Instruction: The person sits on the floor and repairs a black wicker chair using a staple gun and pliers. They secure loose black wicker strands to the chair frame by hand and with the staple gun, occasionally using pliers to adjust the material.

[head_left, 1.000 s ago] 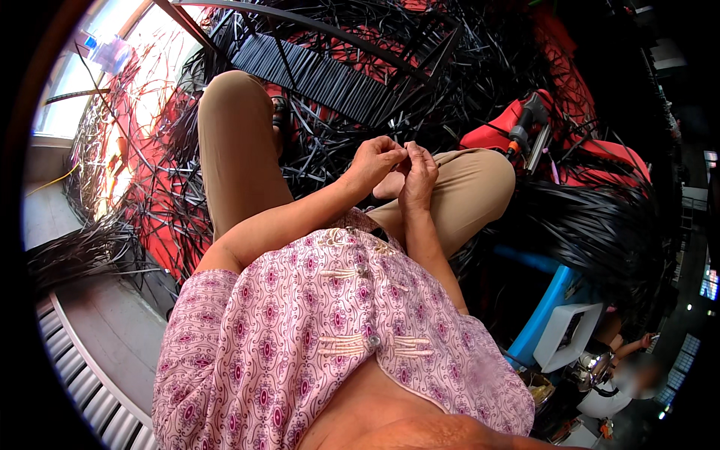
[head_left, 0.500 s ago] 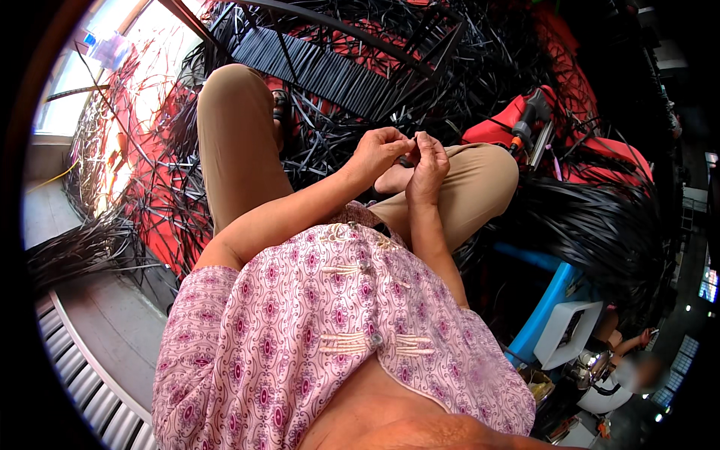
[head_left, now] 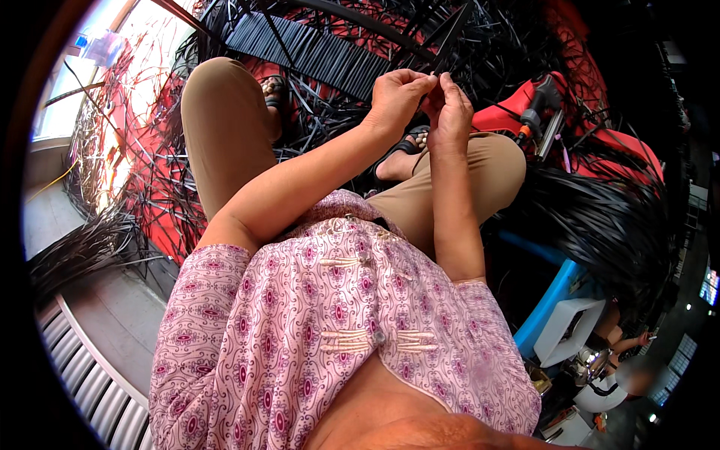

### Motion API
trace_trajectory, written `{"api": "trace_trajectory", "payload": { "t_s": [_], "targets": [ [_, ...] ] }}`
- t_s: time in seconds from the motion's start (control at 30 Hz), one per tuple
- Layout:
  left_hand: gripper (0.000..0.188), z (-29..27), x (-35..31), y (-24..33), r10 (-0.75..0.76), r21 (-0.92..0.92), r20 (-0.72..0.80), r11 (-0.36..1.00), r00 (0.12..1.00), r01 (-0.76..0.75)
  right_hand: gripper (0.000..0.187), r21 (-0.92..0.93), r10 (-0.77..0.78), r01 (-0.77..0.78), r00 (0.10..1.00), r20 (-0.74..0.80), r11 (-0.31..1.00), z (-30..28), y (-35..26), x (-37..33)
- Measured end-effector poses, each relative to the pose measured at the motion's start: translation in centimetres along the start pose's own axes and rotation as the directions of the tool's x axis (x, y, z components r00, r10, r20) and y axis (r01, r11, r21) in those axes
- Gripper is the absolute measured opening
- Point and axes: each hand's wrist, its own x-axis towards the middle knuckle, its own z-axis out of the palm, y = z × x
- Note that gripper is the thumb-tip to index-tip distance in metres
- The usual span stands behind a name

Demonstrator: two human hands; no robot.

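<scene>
My left hand (head_left: pixel 401 96) pinches thumb against fingers around what looks like the end of a thin black strip, mostly hidden at the fingertips. Close beside it, my right hand (head_left: pixel 451 116) is raised with its fingers curled. Whatever lies in that hand is hidden by the fingers. Both sets of fingertips nearly meet above my right foot, in front of a dark frame (head_left: pixel 360 16). A panel of tightly laid black strips (head_left: pixel 307 56) spans this frame, slanting down to the right.
Loose black strips (head_left: pixel 592 225) are heaped all around, over a red floor covering (head_left: pixel 161 232). At right lies a power tool with an orange collar (head_left: pixel 529 120) on red material. A blue object (head_left: pixel 551 307) and a grey-white box-like part (head_left: pixel 568 330) stand lower right. Further off sits another person.
Both hands have moved up and slightly right, away from my body and closer to the frame, staying together. My right sandal now shows beneath them.
</scene>
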Motion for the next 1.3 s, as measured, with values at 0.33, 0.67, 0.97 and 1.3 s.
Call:
{"api": "trace_trajectory", "payload": {
  "t_s": [0.33, 0.67, 0.97, 1.3],
  "targets": [
    [0.023, 1.4, 1.5, -0.8, 0.082, -0.046, -0.159, 0.995, 0.984, -0.091, 0.023, 0.019, -0.031, 0.031, 0.999, -0.008, 0.999, -0.2, 1.2, 1.0],
    [0.031, 2.1, 2.0, -0.3, 0.059, -0.066, -0.254, 0.995, 0.965, -0.078, 0.027, -0.077, -0.155, 0.150, 0.986, -0.055, 0.986, 0.6, 2.3, -1.7],
    [0.028, 2.7, 2.0, -0.3, 0.048, -0.087, -0.274, 0.993, 0.961, -0.074, 0.025, -0.146, -0.145, 0.133, 0.987, -0.072, 0.980, 0.9, 1.1, -2.6],
    [0.018, 2.4, 1.3, 0.4, -0.062, -0.122, -0.195, 0.992, 0.979, 0.039, 0.025, -0.175, -0.155, 0.148, 0.988, -0.025, 0.973, 0.9, 0.3, -2.3]
  ]
}}
